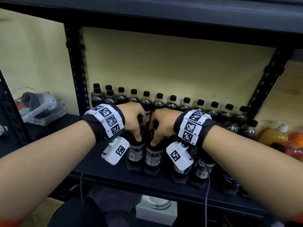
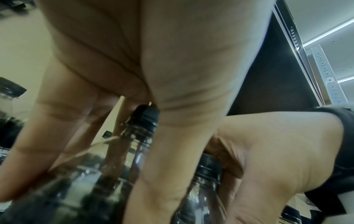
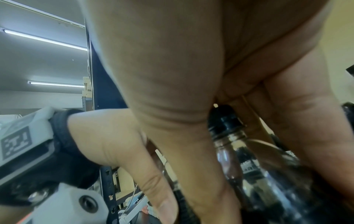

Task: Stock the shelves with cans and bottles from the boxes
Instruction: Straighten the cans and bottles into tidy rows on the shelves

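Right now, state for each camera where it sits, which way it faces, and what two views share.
Head: looks forward and down at the shelf; both forearms, left hand, right hand.
Left wrist: under the palm, looking up along the fingers at the left bottle.
Right wrist: likewise, at the right bottle.
Both wrist views show the opposite hand.

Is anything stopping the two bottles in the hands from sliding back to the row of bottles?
Nothing visible: the left hand and right hand each grip a dark plastic bottle, and bare black shelf lies beside them; behind is hidden.
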A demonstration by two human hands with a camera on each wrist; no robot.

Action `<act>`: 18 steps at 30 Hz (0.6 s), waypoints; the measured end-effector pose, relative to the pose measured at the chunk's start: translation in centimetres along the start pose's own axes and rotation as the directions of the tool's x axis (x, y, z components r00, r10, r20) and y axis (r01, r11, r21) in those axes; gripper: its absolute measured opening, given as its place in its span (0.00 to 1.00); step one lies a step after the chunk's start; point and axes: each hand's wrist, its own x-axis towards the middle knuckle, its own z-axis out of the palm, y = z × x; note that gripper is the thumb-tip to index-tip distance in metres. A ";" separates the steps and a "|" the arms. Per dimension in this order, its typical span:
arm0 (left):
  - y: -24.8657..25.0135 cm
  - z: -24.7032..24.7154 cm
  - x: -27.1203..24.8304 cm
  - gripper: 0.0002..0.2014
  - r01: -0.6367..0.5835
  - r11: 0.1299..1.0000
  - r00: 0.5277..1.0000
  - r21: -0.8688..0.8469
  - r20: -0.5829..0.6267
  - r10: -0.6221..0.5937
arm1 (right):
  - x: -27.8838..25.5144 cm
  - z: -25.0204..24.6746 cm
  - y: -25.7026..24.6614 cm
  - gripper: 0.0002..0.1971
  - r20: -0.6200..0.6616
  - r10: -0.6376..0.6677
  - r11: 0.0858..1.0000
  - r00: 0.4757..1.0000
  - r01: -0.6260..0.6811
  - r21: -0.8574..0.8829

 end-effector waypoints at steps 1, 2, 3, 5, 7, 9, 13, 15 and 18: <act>-0.1 0.2 0.0 0.27 0.000 1.000 1.000 -0.004 0.003 0.000 | 0.0 0.1 -0.1 0.29 0.004 -0.002 1.000 1.000 0.002 0.004; -0.2 0.3 0.1 0.27 -0.003 1.000 1.000 -0.009 0.003 0.003 | 0.0 0.2 -0.1 0.30 0.007 -0.005 1.000 1.000 0.005 0.006; -0.3 0.5 0.1 0.27 -0.005 1.000 1.000 -0.016 0.001 0.005 | 0.0 0.2 -0.2 0.30 0.008 -0.008 1.000 1.000 0.008 0.006; -0.5 0.9 0.1 0.27 -0.005 1.000 1.000 -0.027 -0.003 0.005 | 0.1 0.2 -0.3 0.29 0.008 -0.010 1.000 1.000 0.010 0.003; -0.6 1.1 0.2 0.27 -0.008 0.999 1.000 -0.037 -0.014 0.008 | 0.2 0.3 -0.3 0.29 0.009 -0.006 1.000 1.000 0.006 -0.005; -0.6 1.3 0.3 0.27 -0.012 0.999 1.000 -0.043 -0.022 0.011 | 0.2 0.4 -0.3 0.28 0.010 -0.003 1.000 1.000 0.003 -0.023; -0.7 1.5 0.3 0.27 -0.006 0.998 0.999 -0.069 -0.036 0.003 | 0.2 0.4 -0.4 0.27 0.023 -0.010 0.999 1.000 0.010 -0.034; -0.8 1.7 0.2 0.28 -0.002 0.997 0.999 -0.080 -0.041 -0.001 | 0.2 0.2 -0.5 0.27 0.031 -0.013 0.999 0.999 0.014 -0.039; -0.8 1.7 0.1 0.29 -0.001 0.996 0.999 -0.093 -0.046 -0.003 | 0.3 0.2 -0.5 0.27 0.045 -0.019 0.999 0.999 0.021 -0.046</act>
